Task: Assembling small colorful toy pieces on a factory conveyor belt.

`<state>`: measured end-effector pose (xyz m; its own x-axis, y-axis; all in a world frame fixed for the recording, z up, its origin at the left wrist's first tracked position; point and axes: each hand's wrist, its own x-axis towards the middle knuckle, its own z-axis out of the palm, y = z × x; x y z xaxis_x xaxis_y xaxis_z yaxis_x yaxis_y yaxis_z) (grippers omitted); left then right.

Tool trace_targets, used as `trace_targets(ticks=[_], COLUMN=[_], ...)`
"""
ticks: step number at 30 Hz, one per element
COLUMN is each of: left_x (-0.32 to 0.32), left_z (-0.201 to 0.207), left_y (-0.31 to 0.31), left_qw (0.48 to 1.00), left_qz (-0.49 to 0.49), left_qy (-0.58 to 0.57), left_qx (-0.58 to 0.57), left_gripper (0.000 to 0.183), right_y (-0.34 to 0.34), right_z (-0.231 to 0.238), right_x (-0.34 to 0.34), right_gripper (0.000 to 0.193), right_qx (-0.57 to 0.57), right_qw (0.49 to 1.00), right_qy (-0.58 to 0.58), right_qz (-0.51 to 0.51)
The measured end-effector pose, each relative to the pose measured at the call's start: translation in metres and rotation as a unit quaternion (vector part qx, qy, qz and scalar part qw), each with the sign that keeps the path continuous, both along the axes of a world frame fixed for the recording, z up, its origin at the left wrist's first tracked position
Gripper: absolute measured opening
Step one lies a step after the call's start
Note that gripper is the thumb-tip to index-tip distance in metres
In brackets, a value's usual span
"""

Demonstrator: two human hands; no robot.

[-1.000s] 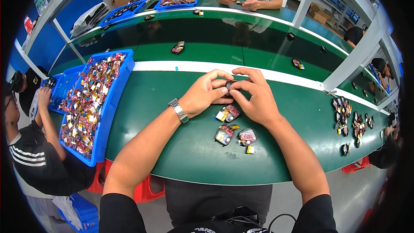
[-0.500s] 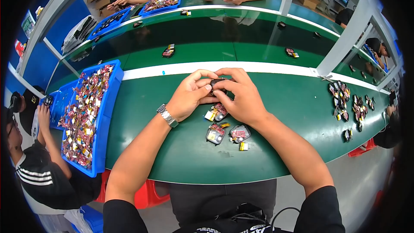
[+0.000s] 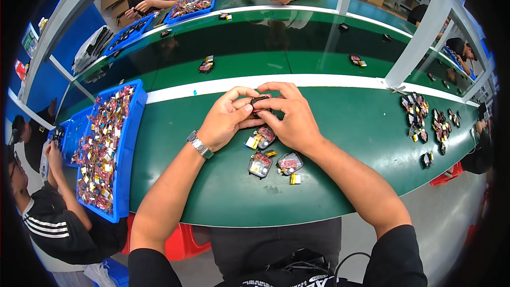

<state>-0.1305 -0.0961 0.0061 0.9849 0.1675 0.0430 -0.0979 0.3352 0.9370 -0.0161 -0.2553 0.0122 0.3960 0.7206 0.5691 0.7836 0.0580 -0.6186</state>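
Observation:
My left hand [image 3: 224, 120] and my right hand [image 3: 293, 119] meet over the green table [image 3: 223, 202]. Between their fingertips they grip a small black casing [image 3: 260, 101], mostly covered by the fingers. Just below my hands lies a rounded casing with a red circuit board [image 3: 261, 138] and a yellow-and-white battery beside it. Nearer to me are two more such units, a left one [image 3: 260, 165] and a right one [image 3: 290, 162]. A small yellow-and-white battery [image 3: 295, 179] lies by the right one. A metal watch [image 3: 199, 144] is on my left wrist.
At left stands a blue tray [image 3: 126, 154] heaped with red circuit boards and batteries. Clusters of black units [image 3: 414, 114] lie at the far right. A white strip [image 3: 340, 80] divides table from belt [image 3: 281, 64], which carries units. Metal posts [image 3: 419, 48] rise beyond; co-workers sit around.
The view has shifted slightly, so the table and its things appear a little to the left. My hands stay together on the black casing, with small finger movements.

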Motion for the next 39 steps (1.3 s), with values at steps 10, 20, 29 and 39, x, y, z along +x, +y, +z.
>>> trace_targets(ticks=[10, 20, 29, 39], left_x=[0.0, 0.002, 0.003, 0.004], left_z=[-0.002, -0.001, -0.004, -0.001], left_y=[0.002, -0.006, -0.01, -0.009], left_qw=[0.999, 0.998, 0.998, 0.999], left_qz=[0.014, 0.009, 0.032, 0.044], left_qy=[-0.029, -0.058, -0.037, 0.011], left_qx=[-0.024, -0.027, -0.037, -0.023], left_gripper=[0.025, 0.024, 0.028, 0.027], right_y=[0.005, 0.006, 0.002, 0.009], right_z=[0.004, 0.002, 0.007, 0.01], right_x=[-0.009, -0.004, -0.002, -0.003], right_gripper=[0.018, 0.014, 0.015, 0.011], right_qx=[0.063, 0.096, 0.061, 0.068], right_qw=[0.998, 0.995, 0.997, 0.986], right_qy=[-0.019, -0.025, -0.039, -0.139], right_qz=[0.0, -0.001, -0.022, -0.068])
